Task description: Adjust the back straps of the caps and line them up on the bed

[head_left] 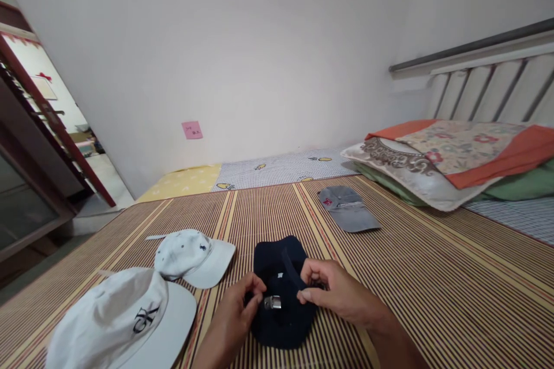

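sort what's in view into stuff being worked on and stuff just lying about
In hand:
dark cap
strap, in the right hand
metal buckle, beside the left hand

Lying about:
lettered white cap
other white cap
grey cap
pillow

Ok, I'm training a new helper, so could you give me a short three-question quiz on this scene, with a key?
1. True or false: the grey cap lies nearer the wall than the dark cap.
2. Which hand pinches the dark cap's strap?
A) left
B) right
3. How many white caps lie on the mat?

Key:
1. True.
2. B, the right hand.
3. Two.
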`<state>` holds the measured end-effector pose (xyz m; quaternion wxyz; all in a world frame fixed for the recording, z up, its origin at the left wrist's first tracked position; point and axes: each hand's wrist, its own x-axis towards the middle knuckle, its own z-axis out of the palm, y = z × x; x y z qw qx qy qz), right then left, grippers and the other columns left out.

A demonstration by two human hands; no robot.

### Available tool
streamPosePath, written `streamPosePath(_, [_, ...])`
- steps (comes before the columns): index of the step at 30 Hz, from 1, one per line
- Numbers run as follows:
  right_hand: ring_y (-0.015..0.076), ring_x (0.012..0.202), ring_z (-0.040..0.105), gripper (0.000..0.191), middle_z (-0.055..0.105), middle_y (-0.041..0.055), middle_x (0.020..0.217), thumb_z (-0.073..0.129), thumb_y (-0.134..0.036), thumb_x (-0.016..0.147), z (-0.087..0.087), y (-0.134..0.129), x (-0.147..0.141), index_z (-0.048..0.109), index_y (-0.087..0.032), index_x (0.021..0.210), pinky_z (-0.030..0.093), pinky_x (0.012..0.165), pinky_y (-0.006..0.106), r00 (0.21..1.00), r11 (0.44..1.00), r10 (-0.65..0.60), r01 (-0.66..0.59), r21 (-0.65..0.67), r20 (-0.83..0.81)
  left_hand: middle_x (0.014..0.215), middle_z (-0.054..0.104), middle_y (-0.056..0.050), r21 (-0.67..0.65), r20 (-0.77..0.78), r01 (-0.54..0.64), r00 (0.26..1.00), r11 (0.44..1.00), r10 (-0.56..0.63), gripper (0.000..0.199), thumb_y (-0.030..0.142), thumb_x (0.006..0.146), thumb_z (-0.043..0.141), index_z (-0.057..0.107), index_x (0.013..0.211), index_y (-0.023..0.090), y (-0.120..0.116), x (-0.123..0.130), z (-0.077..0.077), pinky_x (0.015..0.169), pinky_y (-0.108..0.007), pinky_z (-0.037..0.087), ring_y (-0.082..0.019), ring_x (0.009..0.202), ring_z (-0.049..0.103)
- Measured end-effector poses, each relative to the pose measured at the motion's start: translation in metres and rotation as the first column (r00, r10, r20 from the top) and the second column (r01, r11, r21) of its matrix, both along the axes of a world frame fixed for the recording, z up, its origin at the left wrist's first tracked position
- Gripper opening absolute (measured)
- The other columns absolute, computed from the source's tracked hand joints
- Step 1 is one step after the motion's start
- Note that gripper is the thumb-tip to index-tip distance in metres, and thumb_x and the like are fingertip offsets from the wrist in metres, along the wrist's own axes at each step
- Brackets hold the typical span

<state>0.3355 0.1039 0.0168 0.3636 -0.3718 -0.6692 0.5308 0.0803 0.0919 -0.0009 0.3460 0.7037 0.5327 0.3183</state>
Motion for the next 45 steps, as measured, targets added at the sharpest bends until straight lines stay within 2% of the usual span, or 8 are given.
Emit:
streamPosePath(6, [0.0189,0.086,0.07,0.017,0.077,0.0031,0.087,0.074,-0.025,0.077,0.006,-0.005,0.005,0.066,-0.02,0.091,0.05,0.083,0.035,0.984,0.994,0.094,-0.102,-0.047,-0.151,0.088,0.065,-0.003,-0.123,-0.17,0.011,0.985,0.992,-0.032,0.021,0.023,0.075,0.059,0.065,0.094,0.02,-0.001,0.005,-0.002,0.073,-0.032,0.04,-0.021,0.081,0.058])
streamPosePath(10, [0.0164,0.079,0.068,0.026,0.076,0.0011,0.084,0.078,-0.034,0.077,0.009,-0.006,0.007,0.07,-0.02,0.097,0.048,0.078,0.033,0.977,0.99,0.104,-0.119,-0.072,-0.186,0.089,0.066,-0.004,-0.06,-0.216,0.014,0.976,0.998,-0.027,0.004,0.02,0.073,0.058,0.06,0.076,0.021,-0.002,0.007,0.002,0.078,-0.034,0.04,-0.023,0.088,0.059])
streamPosePath(17, [0.0148,0.079,0.067,0.017,0.077,0.0032,0.086,0.075,-0.032,0.085,0.008,-0.007,0.008,0.067,-0.019,0.092,0.051,0.078,0.031,0.944,0.99,0.13,-0.142,-0.017,-0.304,0.083,0.065,-0.002,-0.089,-0.031,0.08,0.996,0.993,-0.083,0.019,0.034,0.089,0.056,0.066,0.081,0.021,-0.003,0.005,0.002,0.075,-0.031,0.039,-0.02,0.081,0.055])
streamPosePath(22, [0.01,0.058,0.062,0.025,0.07,-0.001,0.075,0.07,-0.041,0.092,0.001,-0.003,0.004,0.067,-0.018,0.102,0.044,0.055,0.023,0.912,0.996,0.07,-0.085,-0.021,-0.404,0.082,0.058,0.0,-0.146,0.138,0.144,0.983,0.979,-0.125,0.029,0.046,0.092,0.058,0.068,0.09,0.019,-0.001,0.001,-0.001,0.072,-0.029,0.035,-0.017,0.079,0.049])
streamPosePath(26, [0.0044,0.044,0.048,0.034,0.067,-0.0017,0.072,0.058,-0.05,0.098,-0.005,0.002,-0.003,0.066,-0.017,0.099,0.027,0.043,0.022,0.95,0.997,-0.036,0.014,-0.072,-0.31,0.083,0.054,0.002,-0.193,0.274,0.204,0.95,0.96,-0.147,0.035,0.053,0.093,0.058,0.067,0.091,0.019,0.003,-0.003,-0.009,0.075,-0.028,0.035,-0.017,0.08,0.046])
streamPosePath(33, [0.0065,0.04,0.037,0.018,0.067,-0.0046,0.063,0.045,-0.04,0.1,-0.01,0.003,-0.022,0.049,-0.023,0.094,0.022,0.043,0.023,0.995,0.997,0.01,-0.017,-0.076,-0.099,0.079,0.047,0.004,-0.213,0.4,0.234,0.907,0.949,-0.134,0.034,0.054,0.092,0.061,0.062,0.09,0.021,0.007,-0.009,-0.021,0.072,-0.026,0.032,-0.014,0.075,0.038])
streamPosePath(40, [0.0104,0.059,0.051,0.018,0.062,-0.0016,0.074,0.058,-0.035,0.091,-0.005,0.001,-0.024,0.061,-0.02,0.082,0.039,0.056,0.025,1.0,0.999,-0.023,0.023,-0.032,0.004,0.081,0.051,0.004,-0.222,0.415,0.231,0.902,0.947,-0.123,0.032,0.052,0.09,0.066,0.065,0.09,0.02,0.005,-0.009,-0.017,0.073,-0.027,0.033,-0.015,0.077,0.042])
streamPosePath(45, [0.0115,0.062,0.052,0.017,0.059,-0.002,0.073,0.059,-0.033,0.09,-0.01,0.003,-0.024,0.066,-0.019,0.084,0.042,0.057,0.025,1.0,0.999,-0.024,0.025,-0.029,0.02,0.082,0.053,0.003,-0.214,0.39,0.22,0.912,0.952,-0.123,0.035,0.053,0.085,0.071,0.064,0.088,0.019,0.006,-0.008,-0.019,0.076,-0.028,0.034,-0.015,0.081,0.044])
